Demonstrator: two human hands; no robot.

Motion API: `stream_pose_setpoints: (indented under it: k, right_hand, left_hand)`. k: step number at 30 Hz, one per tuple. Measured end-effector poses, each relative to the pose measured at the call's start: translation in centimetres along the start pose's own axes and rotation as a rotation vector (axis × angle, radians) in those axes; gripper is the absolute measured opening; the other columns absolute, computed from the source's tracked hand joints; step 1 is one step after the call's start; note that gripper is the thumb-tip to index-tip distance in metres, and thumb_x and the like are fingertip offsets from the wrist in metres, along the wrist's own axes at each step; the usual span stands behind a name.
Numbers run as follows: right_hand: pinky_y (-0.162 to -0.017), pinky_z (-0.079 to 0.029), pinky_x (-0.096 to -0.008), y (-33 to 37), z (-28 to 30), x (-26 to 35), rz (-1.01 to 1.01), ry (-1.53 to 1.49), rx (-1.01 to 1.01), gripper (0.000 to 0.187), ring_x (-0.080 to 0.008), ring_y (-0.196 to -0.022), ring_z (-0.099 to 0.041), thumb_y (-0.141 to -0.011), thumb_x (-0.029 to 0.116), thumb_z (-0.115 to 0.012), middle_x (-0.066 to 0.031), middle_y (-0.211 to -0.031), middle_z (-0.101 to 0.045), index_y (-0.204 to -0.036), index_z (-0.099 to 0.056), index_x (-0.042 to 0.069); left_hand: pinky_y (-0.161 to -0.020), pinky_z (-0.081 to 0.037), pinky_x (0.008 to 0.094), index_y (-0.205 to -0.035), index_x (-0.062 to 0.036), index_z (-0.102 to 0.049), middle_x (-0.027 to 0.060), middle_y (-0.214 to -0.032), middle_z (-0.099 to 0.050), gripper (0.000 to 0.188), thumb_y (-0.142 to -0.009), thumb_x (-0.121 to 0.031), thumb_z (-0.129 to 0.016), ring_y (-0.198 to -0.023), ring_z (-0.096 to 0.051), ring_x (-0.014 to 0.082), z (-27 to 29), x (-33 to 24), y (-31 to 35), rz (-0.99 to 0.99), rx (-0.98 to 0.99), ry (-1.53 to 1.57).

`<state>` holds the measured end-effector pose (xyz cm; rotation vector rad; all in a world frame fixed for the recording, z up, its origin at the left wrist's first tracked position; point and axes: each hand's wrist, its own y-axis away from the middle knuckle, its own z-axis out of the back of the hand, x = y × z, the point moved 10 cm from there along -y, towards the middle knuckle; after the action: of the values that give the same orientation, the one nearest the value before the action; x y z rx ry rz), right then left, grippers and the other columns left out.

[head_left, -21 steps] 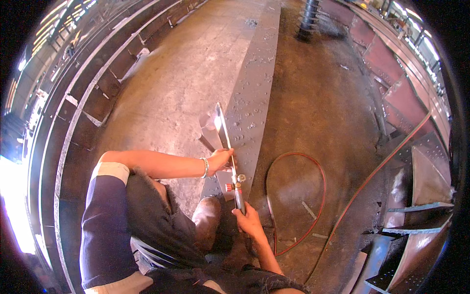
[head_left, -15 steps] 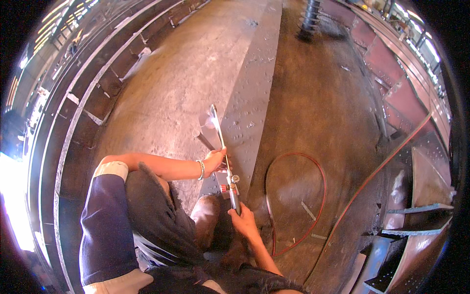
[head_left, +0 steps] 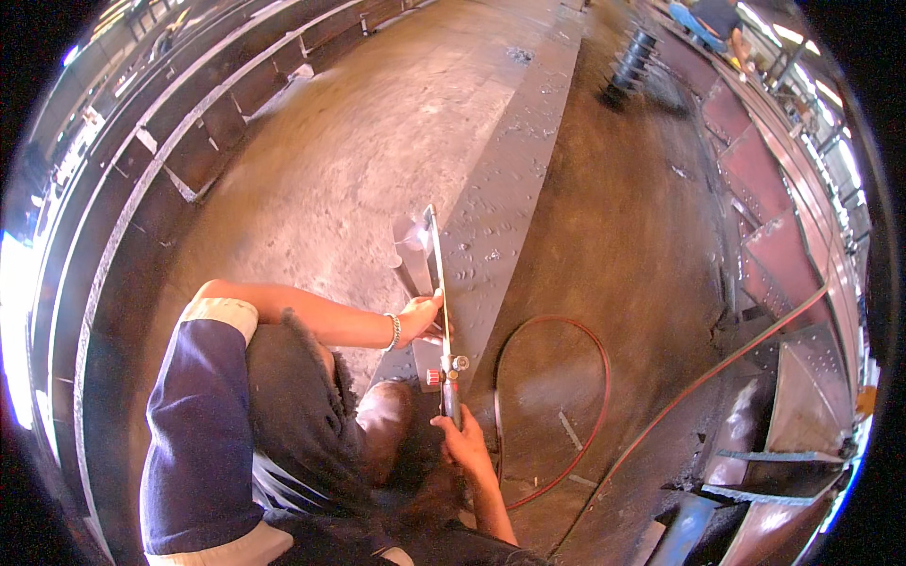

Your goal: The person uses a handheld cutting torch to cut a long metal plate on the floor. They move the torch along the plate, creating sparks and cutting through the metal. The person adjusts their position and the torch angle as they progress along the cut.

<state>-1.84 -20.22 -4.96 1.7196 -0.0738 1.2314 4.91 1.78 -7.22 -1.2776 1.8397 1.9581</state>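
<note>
Both my hands are on a gas cutting torch (head_left: pixel 438 257) with a long thin tube. My right hand (head_left: pixel 467 443) is closed around its handle, below the red knob and brass valves. Farther up, my left hand (head_left: pixel 421 319) closes around the tube, a metal bracelet on its wrist. The torch head is beside a small grey metal piece (head_left: pixel 412 233) with a pale bright spot on it; whether they touch I cannot tell. This piece is at the left edge of a long steel strip (head_left: pixel 495 189) strewn with small dark bits.
A red hose (head_left: pixel 604 354) loops on the brown floor at right. Long steel beams (head_left: pixel 142 203) line the left side. Reddish steel sections (head_left: pixel 760 184) and cut plates (head_left: pixel 807 396) stand at right. A dark coiled part (head_left: pixel 630 68) stands far ahead; another person (head_left: pixel 713 21) is at upper right.
The view has shifted, so the floor, coiled part and beams appear displaced. Another person has come into view at upper right. Both hands keep their hold on the torch.
</note>
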Motion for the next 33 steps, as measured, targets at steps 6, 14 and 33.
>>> stream_pose_setpoints:
  k: [6, 14, 33]
  right_hand:
    - [-0.04, -0.038, -0.0299, -2.3, 1.3, -3.5, 0.152, 0.257, -0.118, 0.033, -0.0122, -0.04, -0.047, -0.088, 0.029, -0.063, -0.0038, -0.061, -0.056, -0.106, -0.06, 0.001]
    - [-0.052, -0.046, -0.0297, -0.5, 0.7, -0.7, 0.266, 0.289, -0.107, 0.036, -0.0122, -0.054, -0.055, -0.09, 0.031, -0.061, -0.006, -0.081, -0.07, -0.107, -0.063, 0.0]
    - [-0.047, -0.038, -0.0253, -0.4, 0.3, -0.9, 0.162, 0.279, -0.091, 0.03, -0.0065, -0.048, -0.047, -0.09, 0.026, -0.061, -0.0026, -0.074, -0.066, -0.106, -0.066, 0.002]
  left_hand:
    - [-0.053, -0.05, 0.0282, -0.103, -0.0081, -0.056, 0.0086, -0.078, -0.071, 0.052, -0.101, -0.052, -0.029, -0.064, -0.067, 0.0163, -0.3, 0.2, -0.3, -0.005, 0.005, -0.083]
    - [-0.054, -0.048, 0.0292, -0.101, -0.0089, -0.058, 0.0067, -0.074, -0.071, 0.054, -0.101, -0.053, -0.027, -0.061, -0.064, 0.0137, -0.3, 0.5, -0.3, -0.032, 0.031, -0.097]
    - [-0.091, -0.05, 0.0342, -0.129, -0.0029, -0.053, 0.0097, -0.115, -0.065, 0.09, -0.088, -0.078, -0.026, -0.101, -0.063, 0.021, -1.3, 2.6, 2.0, -0.086, 0.433, 0.817]
